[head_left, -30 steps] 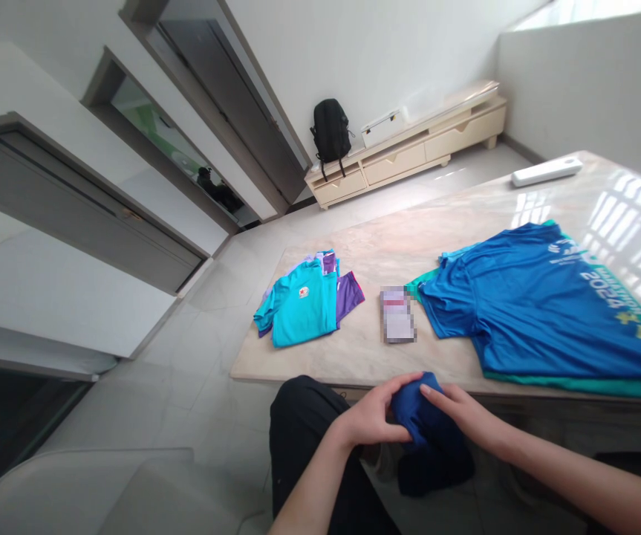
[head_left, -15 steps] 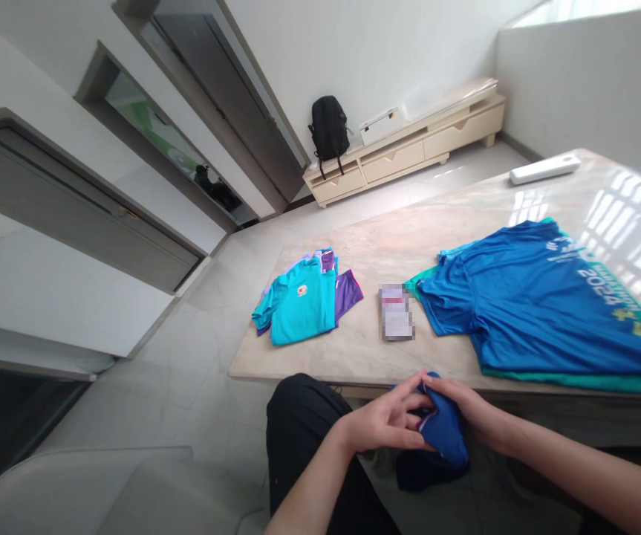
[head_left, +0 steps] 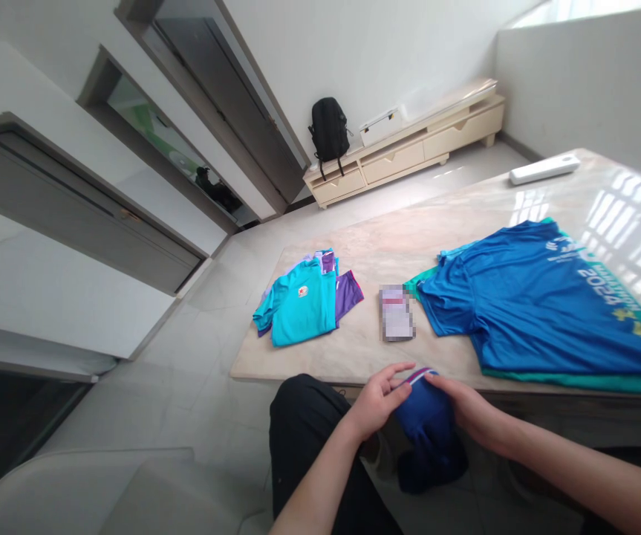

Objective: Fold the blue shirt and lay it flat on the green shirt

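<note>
A blue garment with a white-and-reddish striped edge hangs over my lap, just in front of the table's near edge. My left hand grips it by the upper left of that edge, thumb on the near face and other fingers partly behind. My right hand pinches the upper right, its thumb lying along the stripe. The darker lower part of the cloth drops toward the floor, bunched; which kind of garment it is cannot be made out.
On the marble-look table lie a folded turquoise shirt with purple clothing, a pixelated pale rectangular item, stacked blue shirts and a long white object. A black backpack rests on a low cabinet. A pale chair stands left.
The blue garment has turned so its striped edge faces up between my hands. My left hand has shifted left and slightly up; its fingers have come out of the fold.
</note>
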